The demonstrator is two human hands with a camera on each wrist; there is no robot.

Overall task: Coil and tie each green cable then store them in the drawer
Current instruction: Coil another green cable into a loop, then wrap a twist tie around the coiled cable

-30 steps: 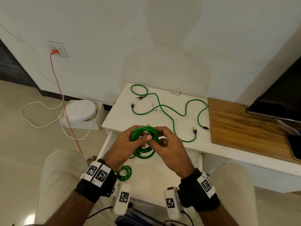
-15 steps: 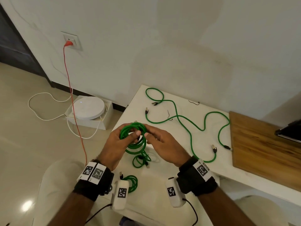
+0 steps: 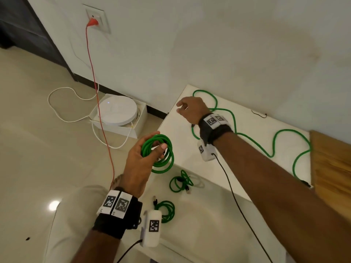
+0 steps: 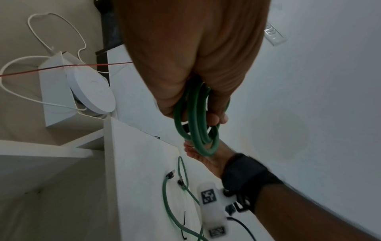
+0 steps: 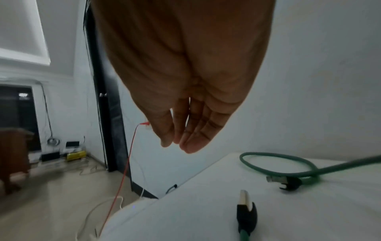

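Note:
My left hand [image 3: 158, 141] grips a coiled green cable [image 3: 163, 158] in the air, over the left front of the open white drawer [image 3: 209, 224]. The left wrist view shows the coil [image 4: 198, 124] hanging from my curled fingers. My right hand [image 3: 179, 108] hovers over the far left corner of the white table [image 3: 252, 133], fingers relaxed and holding nothing [image 5: 179, 143]. Loose green cables [image 3: 275, 137] snake across the tabletop, with plugs [image 5: 247, 212] near that hand. Two small green coils [image 3: 180, 184] [image 3: 166, 210] lie in the drawer.
A black twist tie [image 3: 259, 114] lies near the wall on the table. A wooden board [image 3: 332, 168] adjoins the table on the right. On the floor at left, a round white device sits in a box [image 3: 117, 111], with a red cord [image 3: 95, 88] running to a wall socket.
My right hand has let go of the coil and reached out to the table's far left corner. The left hand alone keeps the coil. The head view has swung left.

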